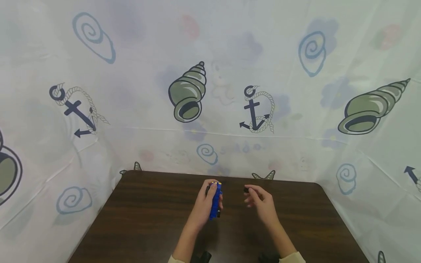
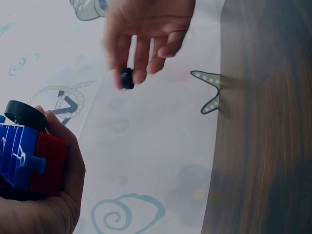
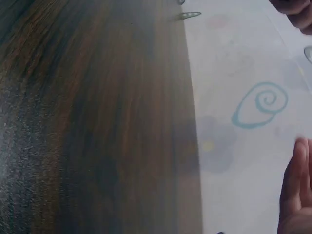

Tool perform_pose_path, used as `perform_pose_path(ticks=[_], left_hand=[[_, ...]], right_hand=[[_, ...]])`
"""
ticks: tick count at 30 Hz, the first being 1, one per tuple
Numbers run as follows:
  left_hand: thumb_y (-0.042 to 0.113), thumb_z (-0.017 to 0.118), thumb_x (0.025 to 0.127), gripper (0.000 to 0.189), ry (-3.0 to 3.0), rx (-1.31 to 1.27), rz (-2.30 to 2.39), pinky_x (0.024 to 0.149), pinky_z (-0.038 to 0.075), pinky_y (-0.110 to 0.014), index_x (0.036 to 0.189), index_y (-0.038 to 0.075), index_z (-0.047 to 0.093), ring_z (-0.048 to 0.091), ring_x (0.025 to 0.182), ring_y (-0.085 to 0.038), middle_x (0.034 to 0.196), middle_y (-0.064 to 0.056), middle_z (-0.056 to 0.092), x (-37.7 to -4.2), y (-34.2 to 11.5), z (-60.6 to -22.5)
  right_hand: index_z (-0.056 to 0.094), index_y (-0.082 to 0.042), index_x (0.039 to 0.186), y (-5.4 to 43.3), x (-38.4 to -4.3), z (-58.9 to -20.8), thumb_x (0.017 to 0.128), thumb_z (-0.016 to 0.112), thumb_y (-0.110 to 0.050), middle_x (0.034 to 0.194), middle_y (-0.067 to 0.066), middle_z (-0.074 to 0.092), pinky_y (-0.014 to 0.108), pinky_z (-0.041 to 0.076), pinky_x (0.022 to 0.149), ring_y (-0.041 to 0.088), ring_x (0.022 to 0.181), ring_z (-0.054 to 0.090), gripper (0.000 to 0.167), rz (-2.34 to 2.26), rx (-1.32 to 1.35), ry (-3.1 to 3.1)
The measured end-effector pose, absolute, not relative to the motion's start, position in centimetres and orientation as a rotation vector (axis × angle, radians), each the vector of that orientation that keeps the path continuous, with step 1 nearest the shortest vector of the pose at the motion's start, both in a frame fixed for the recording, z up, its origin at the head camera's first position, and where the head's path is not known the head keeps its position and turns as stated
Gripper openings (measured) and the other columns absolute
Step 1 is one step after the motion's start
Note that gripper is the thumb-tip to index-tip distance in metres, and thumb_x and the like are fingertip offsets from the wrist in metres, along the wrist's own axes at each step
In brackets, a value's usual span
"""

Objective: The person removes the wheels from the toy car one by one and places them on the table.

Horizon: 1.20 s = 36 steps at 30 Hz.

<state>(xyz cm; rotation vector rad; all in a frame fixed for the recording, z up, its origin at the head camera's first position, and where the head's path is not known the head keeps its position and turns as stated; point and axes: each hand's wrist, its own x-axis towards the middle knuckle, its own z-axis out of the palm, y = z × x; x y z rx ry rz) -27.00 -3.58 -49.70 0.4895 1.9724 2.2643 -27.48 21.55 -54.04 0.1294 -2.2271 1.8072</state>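
My left hand (image 1: 201,209) grips a blue toy vehicle (image 1: 215,201) upright above the table, fingers wrapped round its body. The left wrist view shows a red block (image 2: 48,163) at one end of the toy, a blue peg (image 2: 38,165) sticking out of its side and a black wheel (image 2: 25,115) on it. To the right and apart from the toy, my right hand (image 1: 265,207) pinches a small black wheel (image 2: 127,78) between its fingertips, the other fingers loosely bent. Only parts of the hands show at the right edge of the right wrist view.
Beneath both hands spreads a dark brown wood-grain table (image 1: 141,219). A pale curtain (image 1: 223,153) printed with shells, anchors and starfish stands along its back edge and sides. Black gear (image 1: 205,256) sits by the left wrist.
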Motion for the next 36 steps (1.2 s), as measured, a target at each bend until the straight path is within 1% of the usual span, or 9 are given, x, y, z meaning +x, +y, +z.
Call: perform_pose_path(ticks=[4, 7, 12, 15, 20, 24, 28, 31, 36], left_hand=[[0.052, 0.043, 0.115, 0.05, 1.998, 0.521, 2.2, 0.069, 0.063, -0.04, 0.14, 0.01, 0.049, 0.067, 0.071, -0.019, 0.098, -0.017, 0.064, -27.0, -3.6, -50.1], [0.053, 0.042, 0.115, 0.049, 2.009, 0.563, 2.134, 0.069, 0.061, -0.035, 0.14, 0.012, 0.05, 0.068, 0.073, -0.019, 0.1, -0.021, 0.064, -27.2, -3.5, -50.6], [0.052, 0.043, 0.115, 0.047, 2.022, 0.612, 2.068, 0.072, 0.061, -0.036, 0.141, 0.013, 0.05, 0.069, 0.075, -0.02, 0.101, -0.017, 0.066, -27.4, -3.5, -50.9], [0.052, 0.045, 0.114, 0.045, 2.03, 0.621, 2.04, 0.072, 0.061, -0.037, 0.14, 0.017, 0.051, 0.069, 0.078, -0.021, 0.103, -0.017, 0.067, -27.3, -3.4, -50.9], [0.051, 0.05, 0.113, 0.042, 2.016, 0.65, 1.972, 0.074, 0.06, -0.039, 0.141, 0.02, 0.051, 0.069, 0.084, -0.025, 0.109, -0.016, 0.066, -27.1, -3.4, -51.0], [0.049, 0.058, 0.111, 0.041, 2.017, 0.655, 1.899, 0.078, 0.06, -0.04, 0.143, 0.025, 0.049, 0.07, 0.092, -0.025, 0.118, -0.012, 0.064, -27.1, -3.7, -51.1], [0.046, 0.063, 0.109, 0.047, 2.025, 0.669, 1.837, 0.083, 0.061, -0.041, 0.147, 0.025, 0.047, 0.071, 0.102, -0.025, 0.127, -0.012, 0.062, -27.2, -4.1, -51.1], [0.044, 0.063, 0.109, 0.048, 2.016, 0.675, 1.812, 0.086, 0.061, -0.042, 0.149, 0.024, 0.046, 0.071, 0.107, -0.025, 0.129, -0.013, 0.063, -27.3, -4.2, -51.0], [0.046, 0.063, 0.109, 0.046, 2.014, 0.662, 1.792, 0.089, 0.061, -0.044, 0.147, 0.027, 0.046, 0.07, 0.109, -0.025, 0.128, -0.012, 0.063, -27.4, -4.3, -50.9]], right_hand=[[0.07, -0.004, 0.132, 22.9, -28.1, -54.8, 0.111, 0.063, -0.026, 0.108, 0.017, 0.077, 0.03, 0.063, 0.072, 0.018, 0.08, 0.072, 0.031, 1.894, -0.025, -2.191], [0.063, -0.003, 0.138, 24.1, -28.7, -55.5, 0.111, 0.063, -0.021, 0.112, 0.023, 0.075, 0.028, 0.061, 0.071, 0.015, 0.074, 0.069, 0.032, 1.938, -0.108, -2.177], [0.049, -0.002, 0.148, 26.1, -30.0, -56.5, 0.11, 0.064, -0.02, 0.117, 0.021, 0.078, 0.026, 0.058, 0.069, 0.013, 0.07, 0.069, 0.044, 1.971, -0.226, -2.258], [0.052, 0.003, 0.147, 27.1, -31.0, -57.3, 0.109, 0.066, -0.025, 0.118, 0.019, 0.079, 0.027, 0.058, 0.07, 0.015, 0.074, 0.073, 0.049, 1.988, -0.3, -2.336], [0.059, 0.004, 0.144, 28.3, -32.2, -58.6, 0.109, 0.067, -0.03, 0.123, 0.017, 0.079, 0.029, 0.059, 0.076, 0.021, 0.09, 0.08, 0.05, 1.937, -0.402, -2.469], [0.061, 0.006, 0.142, 28.8, -33.1, -58.9, 0.11, 0.065, -0.026, 0.125, 0.018, 0.078, 0.029, 0.061, 0.071, 0.023, 0.092, 0.082, 0.046, 1.975, -0.464, -2.469], [0.061, 0.007, 0.139, 29.1, -34.1, -58.8, 0.11, 0.064, -0.024, 0.118, 0.018, 0.08, 0.024, 0.057, 0.063, 0.019, 0.081, 0.081, 0.042, 1.99, -0.501, -2.497], [0.061, 0.007, 0.139, 29.4, -34.9, -58.6, 0.11, 0.062, -0.024, 0.11, 0.015, 0.081, 0.023, 0.054, 0.06, 0.015, 0.074, 0.078, 0.042, 1.975, -0.527, -2.543], [0.062, 0.009, 0.138, 29.4, -35.4, -58.3, 0.111, 0.06, -0.026, 0.099, 0.011, 0.079, 0.022, 0.053, 0.057, 0.011, 0.065, 0.074, 0.044, 1.934, -0.565, -2.582]])
